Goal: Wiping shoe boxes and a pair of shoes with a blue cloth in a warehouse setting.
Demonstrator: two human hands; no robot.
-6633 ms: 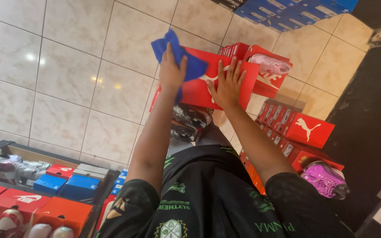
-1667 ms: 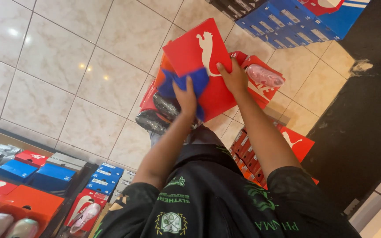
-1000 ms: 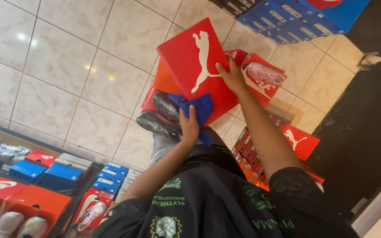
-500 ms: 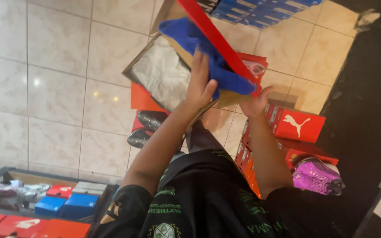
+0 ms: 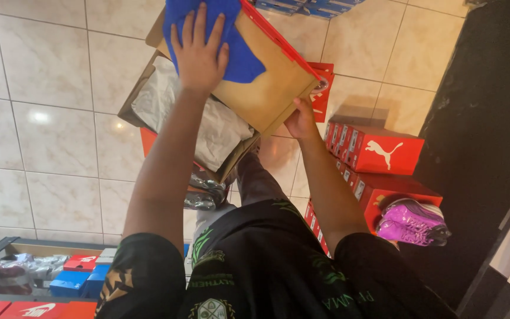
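A red shoe box stands open in front of me, its lid [image 5: 272, 88] raised so the brown cardboard inside faces me. My left hand [image 5: 199, 50] presses a blue cloth [image 5: 231, 41] flat against the inside of the lid. My right hand [image 5: 301, 121] grips the lid's lower corner. Below the lid, the box body [image 5: 148, 74] holds crumpled white tissue paper [image 5: 201, 121]. A dark shoe [image 5: 204, 192] shows beneath the box, near my knee.
Red shoe boxes [image 5: 379, 150] are stacked on the tiled floor at right, with a purple shoe [image 5: 411, 221] on one of them. Blue boxes [image 5: 308, 5] lie at the top. A shelf [image 5: 48, 274] at lower left holds red and blue boxes and shoes.
The lid has swung open from shut and now shows its brown inside. My left hand with the blue cloth moved from the box front up onto the inner lid.
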